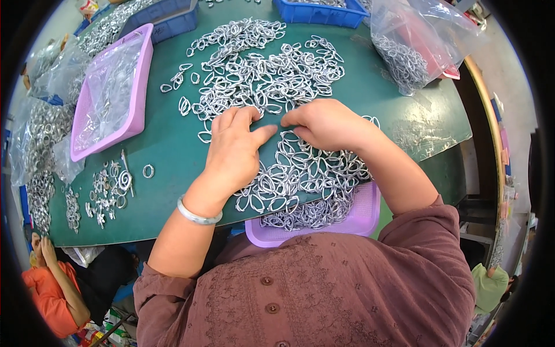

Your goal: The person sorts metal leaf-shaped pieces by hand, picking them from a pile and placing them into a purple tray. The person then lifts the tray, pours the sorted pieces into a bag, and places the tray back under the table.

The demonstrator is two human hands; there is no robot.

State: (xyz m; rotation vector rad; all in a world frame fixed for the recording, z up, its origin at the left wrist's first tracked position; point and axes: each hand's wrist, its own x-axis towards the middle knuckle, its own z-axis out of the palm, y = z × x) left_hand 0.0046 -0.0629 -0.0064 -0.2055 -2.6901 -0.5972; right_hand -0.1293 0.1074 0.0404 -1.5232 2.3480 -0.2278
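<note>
Silver, leaf-shaped metal rings lie in a loose heap on the green table. My left hand rests at the heap's near edge, fingertips on the rings and thumb held apart; it is open. Across a small gap, my right hand is closed, its thumb and fingers bent together, and what they pinch is hidden. Below my right hand a second pile of the same rings spreads to the table edge. Under that edge, against my body, a purple basket holds more rings.
To the left stand a purple tray with a plastic bag and several small metal pieces. Blue bins line the far side. A clear bag of rings lies at far right. A person in orange works at lower left.
</note>
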